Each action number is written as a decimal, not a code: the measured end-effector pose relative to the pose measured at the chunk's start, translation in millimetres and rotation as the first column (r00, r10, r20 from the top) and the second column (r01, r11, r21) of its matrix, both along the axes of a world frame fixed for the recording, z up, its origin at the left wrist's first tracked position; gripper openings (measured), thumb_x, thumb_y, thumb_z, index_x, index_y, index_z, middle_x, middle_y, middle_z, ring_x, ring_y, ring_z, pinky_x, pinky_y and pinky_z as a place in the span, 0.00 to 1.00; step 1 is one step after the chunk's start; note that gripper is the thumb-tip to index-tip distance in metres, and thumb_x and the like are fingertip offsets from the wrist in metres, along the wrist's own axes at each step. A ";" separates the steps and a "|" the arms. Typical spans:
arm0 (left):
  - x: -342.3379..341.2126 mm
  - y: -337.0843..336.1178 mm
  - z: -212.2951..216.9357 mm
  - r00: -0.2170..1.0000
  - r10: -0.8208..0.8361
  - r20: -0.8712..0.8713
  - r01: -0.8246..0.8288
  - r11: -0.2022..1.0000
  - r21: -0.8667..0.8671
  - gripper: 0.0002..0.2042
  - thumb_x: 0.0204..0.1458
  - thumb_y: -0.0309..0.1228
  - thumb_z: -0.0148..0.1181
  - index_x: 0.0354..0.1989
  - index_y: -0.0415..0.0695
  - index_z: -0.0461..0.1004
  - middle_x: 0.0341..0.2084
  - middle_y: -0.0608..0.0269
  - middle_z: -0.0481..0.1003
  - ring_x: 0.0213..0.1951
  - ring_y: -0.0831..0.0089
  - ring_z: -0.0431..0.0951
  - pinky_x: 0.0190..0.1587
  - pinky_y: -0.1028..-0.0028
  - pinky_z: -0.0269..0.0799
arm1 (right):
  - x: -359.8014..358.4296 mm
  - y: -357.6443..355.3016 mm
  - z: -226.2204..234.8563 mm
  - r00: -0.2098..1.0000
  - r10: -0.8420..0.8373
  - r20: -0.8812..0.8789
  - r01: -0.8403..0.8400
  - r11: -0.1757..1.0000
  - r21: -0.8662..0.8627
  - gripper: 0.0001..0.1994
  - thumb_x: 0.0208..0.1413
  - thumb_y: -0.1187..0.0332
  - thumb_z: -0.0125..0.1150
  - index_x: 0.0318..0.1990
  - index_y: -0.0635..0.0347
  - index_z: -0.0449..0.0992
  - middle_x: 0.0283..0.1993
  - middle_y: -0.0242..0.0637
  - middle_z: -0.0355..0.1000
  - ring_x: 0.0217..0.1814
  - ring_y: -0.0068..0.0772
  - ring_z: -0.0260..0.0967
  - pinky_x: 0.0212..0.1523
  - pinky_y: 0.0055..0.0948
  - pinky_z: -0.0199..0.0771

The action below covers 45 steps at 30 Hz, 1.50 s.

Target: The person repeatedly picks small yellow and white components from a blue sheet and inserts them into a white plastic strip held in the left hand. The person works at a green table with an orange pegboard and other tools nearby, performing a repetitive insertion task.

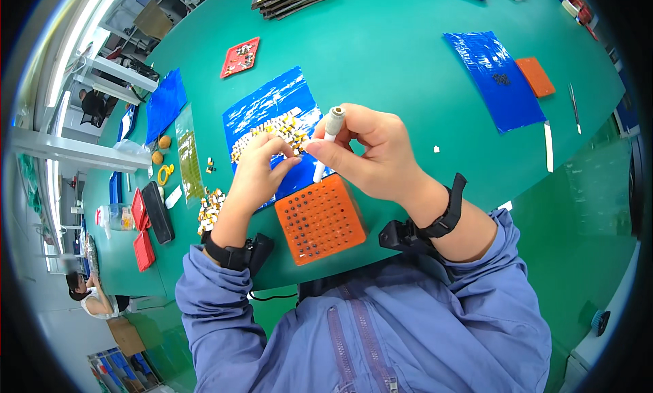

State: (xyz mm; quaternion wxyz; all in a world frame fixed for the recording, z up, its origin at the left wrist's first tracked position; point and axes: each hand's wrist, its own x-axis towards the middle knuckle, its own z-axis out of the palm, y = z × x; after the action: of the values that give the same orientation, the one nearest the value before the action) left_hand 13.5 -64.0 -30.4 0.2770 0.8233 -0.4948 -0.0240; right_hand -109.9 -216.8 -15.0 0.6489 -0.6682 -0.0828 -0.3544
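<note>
The right hand (377, 155) holds a small white pen-shaped tool (327, 138) up over the green table (408, 46). The tool is thin and white, with a wider grey round cap at the top. Its lower end points down toward an orange tray (320, 219) full of little round holes in rows. The right fingers are wrapped tight around the tool. The left hand (258, 172) is just beside it, with its fingertips pinched together near the tool's middle; what they pinch is too small to see. Behind the hands lies a blue sheet (272, 111) with many tiny yellow and white parts (272, 131) on it.
</note>
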 end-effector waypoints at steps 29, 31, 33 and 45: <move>4.0 57.5 3.6 0.981 0.168 -0.100 -0.164 0.985 0.045 0.03 0.43 0.24 0.56 0.27 0.41 0.70 0.19 0.59 0.72 0.21 0.72 0.73 0.23 0.77 0.66 | -0.9 1.7 -0.8 0.972 0.204 -0.114 -0.192 0.976 0.105 0.04 0.46 0.75 0.59 0.27 0.64 0.69 0.23 0.28 0.68 0.22 0.11 0.60 0.23 0.13 0.60; 1.7 62.3 9.7 0.940 0.212 -0.268 -0.219 0.976 0.003 0.03 0.45 0.24 0.56 0.28 0.40 0.69 0.20 0.60 0.71 0.21 0.75 0.72 0.23 0.80 0.65 | -1.4 1.7 -0.6 0.968 0.232 -0.095 -0.219 0.967 0.130 0.04 0.47 0.76 0.59 0.28 0.64 0.70 0.24 0.28 0.68 0.23 0.11 0.61 0.23 0.13 0.60; -4.0 64.4 19.9 0.843 0.162 -0.513 -0.249 0.963 -0.106 0.03 0.46 0.24 0.55 0.28 0.39 0.69 0.20 0.62 0.71 0.22 0.78 0.71 0.24 0.82 0.65 | -3.5 1.8 4.6 0.952 0.277 -0.127 -0.251 0.950 0.188 0.04 0.47 0.76 0.59 0.29 0.64 0.70 0.25 0.29 0.69 0.24 0.12 0.62 0.24 0.14 0.61; -32.8 58.5 2.8 0.082 -0.764 -0.640 -0.373 0.571 -0.731 0.05 0.49 0.25 0.53 0.30 0.41 0.62 0.20 0.60 0.66 0.22 0.75 0.66 0.22 0.78 0.62 | -5.5 8.3 7.7 0.818 0.534 -0.212 -0.422 0.809 0.409 0.07 0.46 0.78 0.59 0.34 0.66 0.70 0.29 0.35 0.70 0.32 0.21 0.70 0.34 0.18 0.71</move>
State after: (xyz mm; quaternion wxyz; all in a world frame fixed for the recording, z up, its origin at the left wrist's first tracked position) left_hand -19.3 -5.5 -27.6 0.8423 0.2728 -0.2580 -0.3867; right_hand -115.4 -208.6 -7.3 0.8284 -0.5491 -0.0821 -0.0739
